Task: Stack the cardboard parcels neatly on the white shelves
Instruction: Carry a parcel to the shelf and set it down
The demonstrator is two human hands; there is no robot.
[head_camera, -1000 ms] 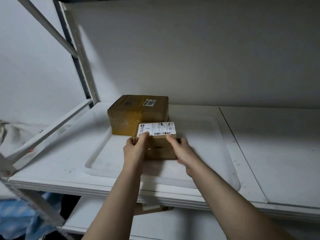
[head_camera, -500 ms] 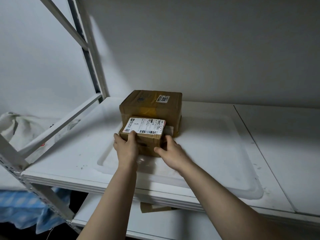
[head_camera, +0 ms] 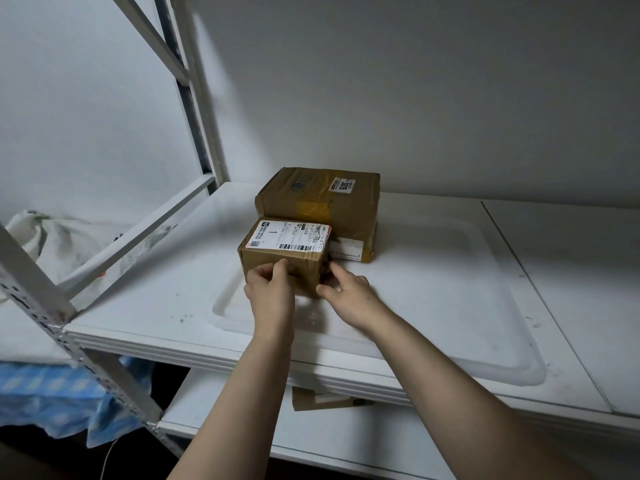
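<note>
L hand (head_camera: pixel 270 292) curled on front of small labelled parcel (head_camera: pixel 289 241), R hand (head_camera: pixel 350 295) grips its right corner. Push straight back, flush w/ big parcel (head_camera: pixel 313 197), edges parallel on shelf (head_camera: pixel 152 303).

Bare shelf (head_camera: pixel 450 271) stretches wide to the right of the small parcel (head_camera: pixel 282 251) and the large parcel (head_camera: pixel 318 202) behind it, through to the back wall (head_camera: pixel 415 98). On the left a slanting brace (head_camera: pixel 138 237) and the upright post (head_camera: pixel 202 116) close off the side. Beneath, the lower shelf (head_camera: pixel 225 420) looks tight, perhaps holding another parcel (head_camera: pixel 318 400).
</note>
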